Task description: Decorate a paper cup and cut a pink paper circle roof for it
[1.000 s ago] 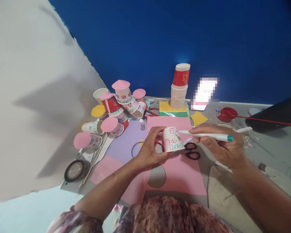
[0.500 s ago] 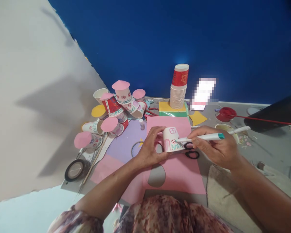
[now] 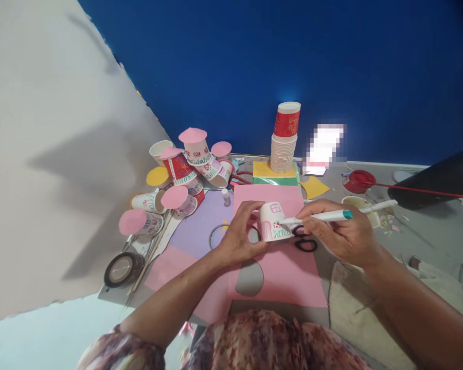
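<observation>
My left hand [image 3: 243, 232] grips a white paper cup [image 3: 269, 218], turned upside down, from its left side. The cup bears a pink window, a pink door, red flower marks and green grass strokes. In my right hand [image 3: 341, 234] is a white marker with a green end [image 3: 326, 216], its tip at the cup's side by the red marks. Black-handled scissors [image 3: 305, 245] lie behind the cup, between my hands, on pink paper [image 3: 289, 280] with a round hole cut out.
Decorated cups with pink paper tops [image 3: 193, 135] are piled at the left. A stack of paper cups [image 3: 283, 154] stands at the back, near a bright phone [image 3: 324, 149]. A tape roll [image 3: 121, 270], a glue stick [image 3: 226, 197] and a red dish [image 3: 358, 181] are also on the table.
The marker and my right hand have shifted very slightly, the marker's back end a little to the left. The cup and my left hand stay nearly still.
</observation>
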`<state>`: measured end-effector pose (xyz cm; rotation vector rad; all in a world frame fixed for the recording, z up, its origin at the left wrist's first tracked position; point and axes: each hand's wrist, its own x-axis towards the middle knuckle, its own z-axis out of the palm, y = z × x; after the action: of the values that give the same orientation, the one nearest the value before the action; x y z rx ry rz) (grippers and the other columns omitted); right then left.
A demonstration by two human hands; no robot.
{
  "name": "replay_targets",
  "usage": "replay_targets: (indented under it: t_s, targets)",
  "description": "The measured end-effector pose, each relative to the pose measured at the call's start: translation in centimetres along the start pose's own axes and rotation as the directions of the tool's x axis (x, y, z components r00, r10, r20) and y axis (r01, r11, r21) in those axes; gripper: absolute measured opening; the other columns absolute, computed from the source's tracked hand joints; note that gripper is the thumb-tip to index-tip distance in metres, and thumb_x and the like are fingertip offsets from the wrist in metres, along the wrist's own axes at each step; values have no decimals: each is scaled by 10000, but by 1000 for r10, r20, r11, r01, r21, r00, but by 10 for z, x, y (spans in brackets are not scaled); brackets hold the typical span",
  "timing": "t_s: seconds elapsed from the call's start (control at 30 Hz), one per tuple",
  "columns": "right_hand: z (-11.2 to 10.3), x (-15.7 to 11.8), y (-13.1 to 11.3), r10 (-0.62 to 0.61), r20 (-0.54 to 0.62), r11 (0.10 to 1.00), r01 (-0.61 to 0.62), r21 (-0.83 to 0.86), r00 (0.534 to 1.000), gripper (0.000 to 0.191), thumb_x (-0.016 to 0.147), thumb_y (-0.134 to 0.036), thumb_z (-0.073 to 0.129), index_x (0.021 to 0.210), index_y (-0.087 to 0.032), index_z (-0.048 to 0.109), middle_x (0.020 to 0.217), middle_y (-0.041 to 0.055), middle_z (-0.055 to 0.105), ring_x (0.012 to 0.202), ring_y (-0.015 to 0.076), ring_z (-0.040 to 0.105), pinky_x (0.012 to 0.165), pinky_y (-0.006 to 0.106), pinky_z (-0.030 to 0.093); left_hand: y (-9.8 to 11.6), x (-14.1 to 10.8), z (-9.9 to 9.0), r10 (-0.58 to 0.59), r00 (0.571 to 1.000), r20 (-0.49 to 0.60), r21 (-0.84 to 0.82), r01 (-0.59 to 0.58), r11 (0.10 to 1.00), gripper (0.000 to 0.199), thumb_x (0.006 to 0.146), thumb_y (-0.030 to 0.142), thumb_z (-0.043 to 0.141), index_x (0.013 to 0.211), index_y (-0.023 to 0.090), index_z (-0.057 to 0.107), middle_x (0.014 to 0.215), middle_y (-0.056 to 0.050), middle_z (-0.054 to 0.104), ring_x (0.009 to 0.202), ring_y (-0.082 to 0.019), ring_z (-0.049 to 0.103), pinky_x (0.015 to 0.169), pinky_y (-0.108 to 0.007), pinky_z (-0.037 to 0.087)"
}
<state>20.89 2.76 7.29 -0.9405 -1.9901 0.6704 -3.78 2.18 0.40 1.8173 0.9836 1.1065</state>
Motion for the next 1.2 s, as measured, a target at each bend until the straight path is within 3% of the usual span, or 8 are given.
replay_targets:
  t_s: [0.17, 0.63, 0.97, 1.2]
  targets:
    - [-3, 1, -1, -18, -62, 998, 15, -57, 998, 145, 1020, -291, 649, 920, -230, 737, 698, 4, 770, 560, 146, 723, 505, 226, 519, -3, -1, 0, 14, 1000, -1, 7, -14, 1000, 748, 726, 189, 818, 1393, 265, 489, 1370, -108, 563, 1222, -273, 617, 998, -427, 587]
    - [-4, 3, -4, -28, -28, 999, 27, -46, 999, 168, 1014, -290, 642, 892, -219, 733, 673, 8, 763, 528, 145, 709, 479, 227, 507, -1, -1, -1, 12, 1000, 13, 3, -12, 1000, 751, 705, 140, 774, 1390, 255, 489, 1377, -114, 560, 1230, -275, 613, 993, -434, 591]
    - [2, -1, 0, 72, -2, 997, -72, 34, 997, 246, 1031, -382, 632, 905, -211, 755, 724, 39, 783, 544, 162, 737, 445, 211, 543, -2, -1, -1, 12, 1000, 24, 3, -12, 1000, 750, 701, 160, 787, 1389, 255, 504, 1368, -110, 564, 1239, -284, 603, 1014, -446, 577]
    - [3, -2, 1, 62, -7, 998, -61, 23, 998, 268, 1039, -410, 623, 911, -210, 749, 712, 38, 777, 549, 160, 738, 486, 218, 558, 2, -1, -1, -9, 1000, 30, 4, 9, 1000, 731, 705, 168, 772, 1383, 256, 511, 1372, -116, 563, 1224, -283, 607, 984, -429, 589]
